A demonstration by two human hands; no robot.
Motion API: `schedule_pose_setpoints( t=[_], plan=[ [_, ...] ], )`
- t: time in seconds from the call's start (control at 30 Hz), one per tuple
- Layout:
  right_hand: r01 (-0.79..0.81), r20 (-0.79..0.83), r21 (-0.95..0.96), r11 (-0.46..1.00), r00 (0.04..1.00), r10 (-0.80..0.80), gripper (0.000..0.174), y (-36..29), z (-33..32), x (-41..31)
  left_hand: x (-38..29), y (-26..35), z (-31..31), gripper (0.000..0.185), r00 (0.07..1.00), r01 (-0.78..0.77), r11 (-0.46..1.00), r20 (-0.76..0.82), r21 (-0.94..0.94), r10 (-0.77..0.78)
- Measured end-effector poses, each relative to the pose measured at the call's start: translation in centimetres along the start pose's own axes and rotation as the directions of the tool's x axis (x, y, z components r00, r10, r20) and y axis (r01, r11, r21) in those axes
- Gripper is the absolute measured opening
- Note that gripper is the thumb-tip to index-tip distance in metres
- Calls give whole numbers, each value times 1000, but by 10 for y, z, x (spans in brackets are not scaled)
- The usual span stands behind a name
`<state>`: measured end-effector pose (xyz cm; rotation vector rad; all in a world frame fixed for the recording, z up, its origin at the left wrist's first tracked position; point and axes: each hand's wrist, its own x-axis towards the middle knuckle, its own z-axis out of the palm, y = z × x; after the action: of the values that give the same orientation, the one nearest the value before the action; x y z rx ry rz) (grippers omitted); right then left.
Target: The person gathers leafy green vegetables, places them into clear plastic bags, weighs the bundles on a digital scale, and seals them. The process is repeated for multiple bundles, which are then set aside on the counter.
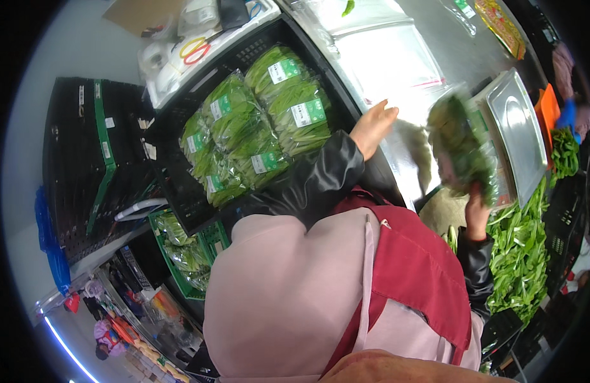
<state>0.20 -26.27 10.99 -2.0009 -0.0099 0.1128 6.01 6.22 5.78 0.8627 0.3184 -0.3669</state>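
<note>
My right hand (476,214) grips the lower end of a clear plastic bag of leafy greens (460,143). The bag is blurred and held upright over the steel worktop (402,167), beside a scale with a metal pan (522,136). Nothing is in my left hand (377,127), whose fingers point towards the worktop near the edge of a black plastic crate (340,91). In that crate lie several labelled bags of leafy greens (247,115). Flat clear plastic bags (386,52) are spread on the steel beyond my left hand.
Loose leafy greens (520,253) are heaped at the right, below the scale. A foam box (156,95) holds scissors (196,50) behind the crate. Black crates (74,158) and a green crate (180,282) stand at the left. A blue-gloved hand (567,117) is at far right.
</note>
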Motion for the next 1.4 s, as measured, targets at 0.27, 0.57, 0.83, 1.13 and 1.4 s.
schedule_pose_setpoints(
  t=[0.27, 0.57, 0.83, 1.13, 1.4],
  plan=[
    [-10, 635, -40, 999, 772, 33, 32, -102, 130, 23, -42, 9, -119, 61, 975, 26, 991, -213, -134, -54],
    [5, 215, 69, 998, 977, -20, 32, -54, 75, -22, -55, 59, -306, 62, 638, 590, 45, -499, 806, 586],
    [-484, -823, -329, 810, 567, 4, 31, 7, -58, -197, 5, 112, -125, 59, 641, -98, 115, -26, 989, 767],
    [-983, -947, -181, 31, 166, -275, 38, 118, -146, -375, 30, -13, 73, 36, 915, -372, 553, 394, 745, 86],
    [-901, -966, -153, 406, 50, -253, 14, 72, -209, -424, -22, -79, 157, 27, 603, -548, 493, 728, 676, -327]
  ],
)
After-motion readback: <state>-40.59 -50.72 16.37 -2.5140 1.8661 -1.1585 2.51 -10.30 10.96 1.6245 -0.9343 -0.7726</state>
